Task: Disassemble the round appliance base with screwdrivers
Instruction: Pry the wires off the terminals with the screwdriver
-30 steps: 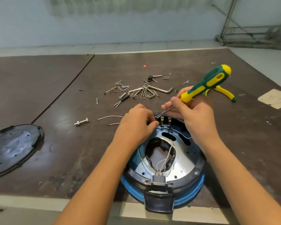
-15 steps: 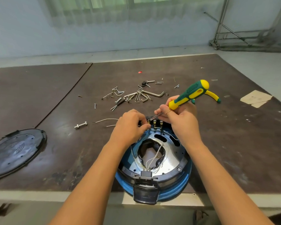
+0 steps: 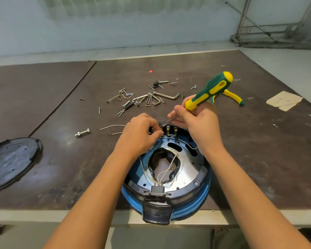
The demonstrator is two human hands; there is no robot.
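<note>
The round blue appliance base point(image 3: 201, 200) lies upside down at the table's near edge, with white wires in its open middle and a black connector toward me. My right hand point(image 3: 199, 123) grips a green and yellow screwdriver point(image 3: 209, 90), whose tip reaches the terminal block point(image 3: 171, 131) on the base's far rim. My left hand point(image 3: 142, 132) curls over the left end of that block and pinches something small there; what it pinches is hidden by the fingers.
A black round cover point(image 3: 11, 160) lies at the left. Loose screws, hex keys point(image 3: 158, 98) and a bolt point(image 3: 82, 133) are scattered beyond the base. A second yellow-green tool point(image 3: 233, 97) and a paper scrap point(image 3: 284, 100) lie at the right.
Both hands have stayed at the terminal block with the screwdriver tip on it. The handle has tilted slightly; most of the shift comes from my head moving.
</note>
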